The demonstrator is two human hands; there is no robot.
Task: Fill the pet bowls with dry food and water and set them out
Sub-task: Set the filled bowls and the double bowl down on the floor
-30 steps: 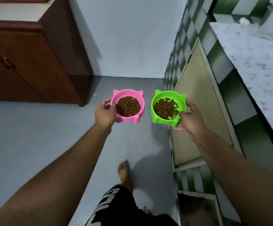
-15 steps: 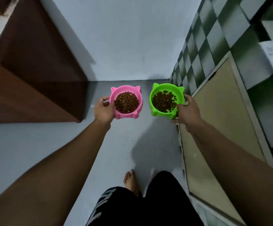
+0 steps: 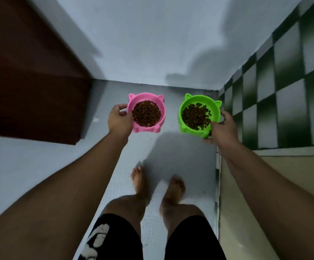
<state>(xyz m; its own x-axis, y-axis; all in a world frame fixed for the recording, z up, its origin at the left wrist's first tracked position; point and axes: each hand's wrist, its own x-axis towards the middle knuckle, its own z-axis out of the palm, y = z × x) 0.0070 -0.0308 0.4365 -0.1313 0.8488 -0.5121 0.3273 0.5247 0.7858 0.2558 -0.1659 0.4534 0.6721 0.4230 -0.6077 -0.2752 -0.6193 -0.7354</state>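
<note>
A pink cat-eared bowl (image 3: pixel 160 102) full of brown dry food is gripped at its left rim by my left hand (image 3: pixel 119 121). A green cat-eared bowl (image 3: pixel 213 107), also holding dry food, is gripped at its lower right rim by my right hand (image 3: pixel 222 131). Both bowls are held level above the grey floor (image 3: pixel 182 158), a hand's width apart, close to the white wall. Whether they touch the floor I cannot tell. No water bowl is in view.
A dark wooden cabinet (image 3: pixel 30 91) stands to the left. A green and white checked tile wall (image 3: pixel 283 91) with a beige panel (image 3: pixel 265 203) runs along the right. The white wall (image 3: pixel 152 44) closes the corner ahead. My bare feet (image 3: pixel 158 184) stand just behind the bowls.
I have stepped toward the corner and bent down. Both bowls have moved lower and farther apart, and both feet have come into view.
</note>
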